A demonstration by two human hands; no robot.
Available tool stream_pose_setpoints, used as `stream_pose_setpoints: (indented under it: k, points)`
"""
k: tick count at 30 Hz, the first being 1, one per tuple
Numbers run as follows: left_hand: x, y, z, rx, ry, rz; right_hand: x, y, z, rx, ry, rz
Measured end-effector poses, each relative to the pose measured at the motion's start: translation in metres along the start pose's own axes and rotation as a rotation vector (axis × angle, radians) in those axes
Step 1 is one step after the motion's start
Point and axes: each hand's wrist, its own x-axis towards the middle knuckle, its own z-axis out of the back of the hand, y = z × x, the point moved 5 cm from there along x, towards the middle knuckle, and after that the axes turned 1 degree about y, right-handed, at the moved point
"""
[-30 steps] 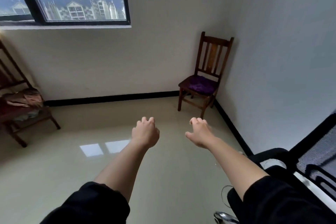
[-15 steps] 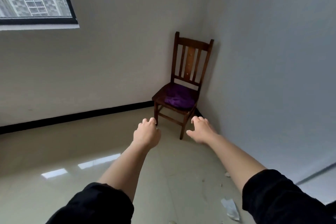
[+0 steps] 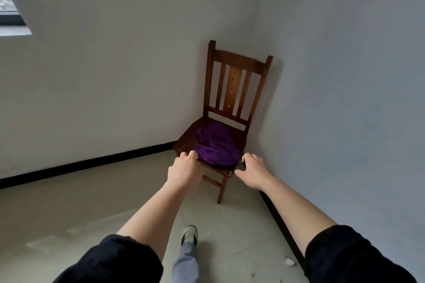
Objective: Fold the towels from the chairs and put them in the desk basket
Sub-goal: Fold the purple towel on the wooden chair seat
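The chair (image 3: 236,80) has come within reach: left hand (image 3: 184,172) at towel (image 3: 216,145) 8 o'clock, right hand (image 3: 251,173) at 4, each grip spread, empty; pickup likely next.

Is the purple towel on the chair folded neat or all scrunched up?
Scrunched up. The purple towel lies in a lumpy, wrinkled heap on the wooden chair seat, with no straight folded edges.

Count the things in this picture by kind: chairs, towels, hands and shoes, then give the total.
Chairs: 1, the wooden chair
Towels: 1, the purple towel on its seat
Hands: 2, left hand and right hand
Shoes: 1, the shoe
Total: 5
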Motion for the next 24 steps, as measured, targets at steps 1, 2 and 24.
stream_pose_setpoints:
  k: [1, 2, 24]
  points:
    - [0.030, 0.000, -0.004, -0.004, 0.006, 0.001, 0.028, -0.001, 0.001, 0.005, 0.000, 0.000]
    - [0.057, 0.000, -0.007, -0.004, 0.015, 0.003, 0.052, -0.001, 0.002, 0.010, 0.002, -0.008]
    - [0.400, 0.007, -0.193, 0.038, 0.415, 0.055, 0.398, -0.116, -0.096, 0.008, 0.309, -0.179]
